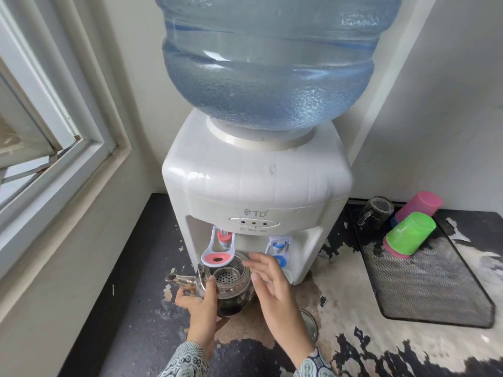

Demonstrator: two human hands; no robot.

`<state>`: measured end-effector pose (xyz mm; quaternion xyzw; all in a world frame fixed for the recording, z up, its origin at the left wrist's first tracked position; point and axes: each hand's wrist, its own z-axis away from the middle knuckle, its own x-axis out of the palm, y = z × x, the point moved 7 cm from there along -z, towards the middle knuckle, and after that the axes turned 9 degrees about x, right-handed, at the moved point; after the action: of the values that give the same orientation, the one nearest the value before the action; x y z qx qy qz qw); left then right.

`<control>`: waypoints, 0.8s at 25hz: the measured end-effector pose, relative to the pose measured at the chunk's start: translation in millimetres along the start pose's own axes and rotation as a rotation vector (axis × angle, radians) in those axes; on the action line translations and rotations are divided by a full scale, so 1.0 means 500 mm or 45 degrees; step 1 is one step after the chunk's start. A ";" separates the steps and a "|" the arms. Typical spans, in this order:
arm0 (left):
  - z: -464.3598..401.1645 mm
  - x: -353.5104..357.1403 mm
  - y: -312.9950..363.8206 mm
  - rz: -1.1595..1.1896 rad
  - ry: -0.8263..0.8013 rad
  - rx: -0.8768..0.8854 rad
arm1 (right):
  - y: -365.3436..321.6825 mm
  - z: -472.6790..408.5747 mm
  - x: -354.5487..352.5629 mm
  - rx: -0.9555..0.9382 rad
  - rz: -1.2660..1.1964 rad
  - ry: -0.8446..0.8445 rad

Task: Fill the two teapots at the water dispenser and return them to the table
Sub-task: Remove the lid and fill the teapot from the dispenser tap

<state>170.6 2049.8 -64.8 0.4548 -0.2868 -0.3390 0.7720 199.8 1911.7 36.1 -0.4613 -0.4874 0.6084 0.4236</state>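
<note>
A steel teapot [231, 284] with its lid off and a perforated strainer inside stands under the red tap lever [217, 254] of the white water dispenser [255, 183]. Its spout points left. My left hand [200, 300] grips the teapot's body from the left and below. My right hand [272, 284] hovers just right of the teapot with fingers spread, in front of the blue tap [280, 247]. A round metal lid [309, 323] lies on the counter, partly hidden behind my right wrist. Only one teapot is in view.
A big blue water bottle [269, 58] sits on the dispenser. On the right, a black mesh mat [435, 292] holds a green cup [409, 232], a pink cup [419, 206] and a dark glass mug [377, 212]. A window frame [68, 137] is at the left.
</note>
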 end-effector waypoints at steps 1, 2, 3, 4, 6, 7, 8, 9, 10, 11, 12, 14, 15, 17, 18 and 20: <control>0.000 0.000 -0.001 0.004 -0.001 -0.003 | -0.005 -0.001 -0.001 -0.017 -0.006 -0.012; 0.000 0.000 -0.001 0.001 0.000 -0.005 | -0.010 -0.002 0.000 -0.032 -0.002 -0.038; -0.001 -0.001 -0.001 -0.005 0.002 -0.007 | -0.016 -0.004 0.005 -0.043 0.011 -0.072; -0.001 -0.002 -0.001 -0.006 0.000 -0.010 | -0.020 -0.006 0.010 -0.052 0.027 -0.104; -0.002 -0.003 0.001 0.002 -0.005 -0.019 | -0.029 -0.009 0.019 -0.068 0.035 -0.131; -0.002 -0.003 0.001 0.003 -0.006 -0.025 | -0.032 -0.010 0.021 -0.075 0.021 -0.128; -0.002 -0.004 0.002 0.005 -0.004 -0.030 | -0.035 -0.011 0.023 -0.086 0.005 -0.121; -0.001 -0.004 0.002 0.007 -0.003 -0.034 | -0.037 -0.012 0.023 -0.097 -0.008 -0.114; -0.002 -0.004 0.003 0.008 -0.001 -0.036 | -0.038 -0.012 0.023 -0.107 -0.018 -0.111; -0.002 -0.005 0.003 0.010 0.000 -0.036 | -0.039 -0.012 0.025 -0.113 -0.024 -0.114; -0.003 -0.005 0.002 0.012 -0.001 -0.035 | -0.041 -0.011 0.026 -0.118 -0.023 -0.123; -0.005 -0.005 0.001 0.010 -0.010 -0.027 | -0.044 -0.012 0.032 -0.123 -0.010 -0.149; -0.006 -0.005 0.001 0.007 -0.013 -0.021 | -0.045 -0.011 0.034 -0.123 -0.010 -0.157; -0.006 -0.007 0.002 0.007 -0.016 -0.009 | -0.046 -0.012 0.036 -0.118 -0.030 -0.164; -0.007 -0.007 0.002 0.007 -0.019 -0.009 | -0.047 -0.013 0.037 -0.113 -0.038 -0.165; -0.009 -0.007 -0.001 0.007 -0.024 -0.017 | -0.054 -0.017 0.038 -0.105 -0.046 -0.158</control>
<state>171.6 2054.9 -67.5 0.4455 -0.2933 -0.3430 0.7732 206.0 1936.5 58.8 -0.4308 -0.5456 0.6074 0.3844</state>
